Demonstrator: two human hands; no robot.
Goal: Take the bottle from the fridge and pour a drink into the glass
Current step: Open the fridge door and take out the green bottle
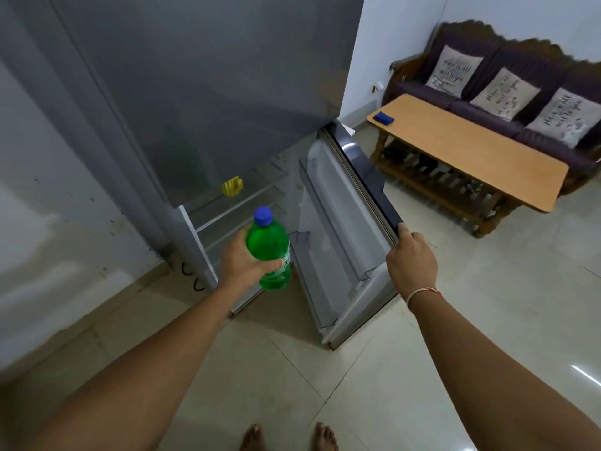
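A green plastic bottle point(268, 245) with a blue cap is upright in my left hand point(244, 259), which grips it around the middle, just in front of the open lower compartment of the grey fridge point(195, 102). My right hand point(410, 259) holds the outer edge of the open lower fridge door point(338, 229), which swings out to the right. The door's inner shelves look bare. No glass is in view.
A small yellow object point(232, 186) sits on a fridge shelf. At the right stands a wooden coffee table point(471, 151) with a blue item point(383, 117) on it, and behind it a dark sofa point(461, 96) with three cushions. The floor is pale tile; my bare feet show at the bottom.
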